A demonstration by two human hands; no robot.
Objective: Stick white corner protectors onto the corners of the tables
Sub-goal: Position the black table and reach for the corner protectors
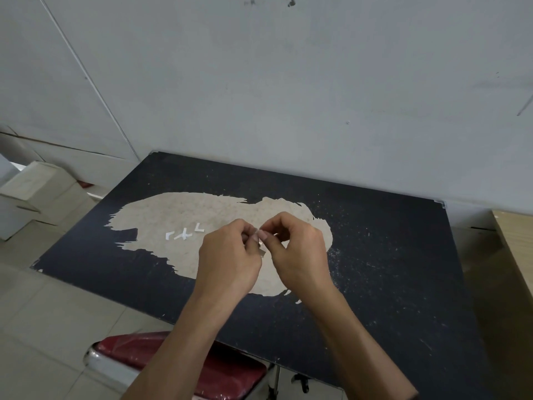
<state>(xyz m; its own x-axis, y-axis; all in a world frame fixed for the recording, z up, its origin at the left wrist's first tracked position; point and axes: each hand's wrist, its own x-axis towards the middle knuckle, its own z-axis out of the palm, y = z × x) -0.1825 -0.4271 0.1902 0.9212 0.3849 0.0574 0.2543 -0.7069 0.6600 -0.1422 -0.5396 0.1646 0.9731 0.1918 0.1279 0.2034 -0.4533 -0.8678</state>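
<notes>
From my remote seat I see both hands meet over the middle of the counter [389, 255]. The left hand [230, 255] and the right hand [297, 249] have their fingers curled in, and their fingertips pinch one small corner protector [261, 246] between them, raised a little above the surface. I judge the grip is this fine and this close because the backing has to be picked off the sticky side before the piece can go on, though the film itself is too small for me to make out. Three loose protectors [184, 234] lie just left of the hands on the pale worn patch [202, 212], probably laid there so they stay within reach and show up against the surface. The counter's corners sit well apart from the hands, and I cannot tell whether any of them carries a protector already. As for containers, pale cardboard boxes [31, 192] stand on the floor to the left, and I cannot see what is in them. A red stool [161, 350] pokes out under the near edge.
</notes>
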